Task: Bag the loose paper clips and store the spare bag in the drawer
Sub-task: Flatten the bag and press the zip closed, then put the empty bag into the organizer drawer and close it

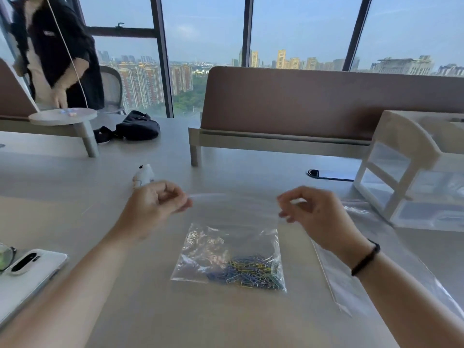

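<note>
A clear zip bag (221, 244) hangs in front of me over the grey desk, its bottom resting on the surface. Coloured paper clips (251, 271), blue, yellow and green, lie heaped in its lower right corner. My left hand (157, 205) pinches the bag's top left corner and my right hand (310, 212) pinches the top right corner, stretching the blurred top edge between them. A second, flat clear bag (371, 270) lies on the desk under my right forearm. The white drawer unit (414, 172) with translucent drawers stands at the right.
A white phone (27, 267) and glasses lie at the left edge, and a small white bottle (143, 175) stands behind my left hand. A dark cable port (329, 175) is set in the desk. A brown divider, a black pouch and another person are farther back.
</note>
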`<control>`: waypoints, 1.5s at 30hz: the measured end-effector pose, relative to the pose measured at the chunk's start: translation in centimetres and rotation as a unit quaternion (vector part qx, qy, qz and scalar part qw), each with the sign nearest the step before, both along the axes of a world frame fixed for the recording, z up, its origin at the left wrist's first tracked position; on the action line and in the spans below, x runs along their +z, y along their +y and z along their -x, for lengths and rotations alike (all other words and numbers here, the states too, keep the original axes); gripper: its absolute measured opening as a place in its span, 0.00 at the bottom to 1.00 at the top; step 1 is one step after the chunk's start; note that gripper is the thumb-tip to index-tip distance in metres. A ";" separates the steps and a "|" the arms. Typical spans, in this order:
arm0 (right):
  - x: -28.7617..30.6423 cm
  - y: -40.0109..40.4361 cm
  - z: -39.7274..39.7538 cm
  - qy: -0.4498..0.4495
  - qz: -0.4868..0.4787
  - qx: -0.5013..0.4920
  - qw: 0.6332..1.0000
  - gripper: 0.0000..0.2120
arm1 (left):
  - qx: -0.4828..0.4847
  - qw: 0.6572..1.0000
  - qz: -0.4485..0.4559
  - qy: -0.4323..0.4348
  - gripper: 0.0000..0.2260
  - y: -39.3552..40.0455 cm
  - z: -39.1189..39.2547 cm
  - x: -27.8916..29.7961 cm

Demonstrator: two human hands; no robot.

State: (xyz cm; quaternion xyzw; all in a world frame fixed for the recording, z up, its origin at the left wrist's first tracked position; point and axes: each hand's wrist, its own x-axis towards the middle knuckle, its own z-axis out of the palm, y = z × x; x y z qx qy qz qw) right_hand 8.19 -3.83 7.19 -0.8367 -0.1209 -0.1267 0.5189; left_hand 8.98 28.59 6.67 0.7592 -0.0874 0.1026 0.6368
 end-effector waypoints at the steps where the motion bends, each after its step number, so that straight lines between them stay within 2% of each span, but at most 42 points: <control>1: -1.2 -0.5 1.2 -0.005 0.052 0.013 0.999 0.07 | -0.028 0.998 -0.049 0.012 0.03 0.6 1.1 -0.9; 4: -4.3 -1.6 4.2 -0.021 0.191 0.034 0.981 0.09 | -0.095 0.966 -0.241 0.021 0.05 1.3 3.5 -2.4; 7: -5.5 -1.7 5.5 -0.007 0.269 0.067 0.961 0.00 | -0.047 0.910 -0.412 -0.016 0.11 1.2 4.4 -2.5; 9: -5.6 -1.6 6.0 -0.016 0.305 0.064 0.950 0.07 | -0.034 0.885 -0.464 -0.024 0.08 1.1 4.8 -2.5; 12: -5.4 -1.4 6.6 -0.028 0.330 0.058 0.942 0.16 | -0.038 0.869 -0.492 -0.028 0.03 0.6 5.3 -2.9; 16: -5.7 -1.2 7.2 -0.034 0.366 0.061 0.928 0.24 | -0.015 0.853 -0.512 -0.100 0.16 -0.9 5.8 -3.6; 18: -5.7 -0.6 7.3 -0.036 0.368 0.061 0.927 0.21 | -0.044 0.866 -0.485 -0.116 0.19 -1.9 5.8 -4.2; 21: -5.7 0.5 6.7 -0.035 0.357 0.055 0.932 0.14 | -0.070 0.881 -0.451 -0.125 0.12 -3.0 4.9 -5.3; 23: -5.7 1.3 5.8 -0.034 0.355 0.045 0.933 0.12 | -0.047 0.884 -0.447 -0.127 0.11 -3.1 4.1 -5.6; 26: -5.7 3.0 3.5 -0.032 0.363 0.031 0.931 0.12 | 0.008 0.871 -0.474 -0.129 0.13 -2.4 2.7 -6.0; 29: -6.0 4.8 1.3 -0.027 0.350 0.022 0.936 0.12 | 0.063 0.866 -0.486 -0.095 0.11 -1.5 1.8 -6.0; 33: -6.3 6.1 0.1 -0.020 0.341 0.016 0.940 0.12 | 0.086 0.859 -0.504 -0.012 0.17 -0.9 0.9 -6.1; 39: -6.3 5.9 0.2 -0.029 0.346 0.016 0.938 0.12 | -0.035 0.846 -0.526 0.083 0.24 0.2 0.1 -6.7; 43: -5.8 5.3 0.9 -0.019 0.359 0.036 0.933 0.15 | -0.077 0.817 -0.565 0.088 0.29 0.4 0.5 -6.0; 45: -5.0 4.0 1.4 -0.019 0.346 0.045 0.937 0.18 | -0.085 0.814 -0.568 0.090 0.31 0.3 0.7 -5.7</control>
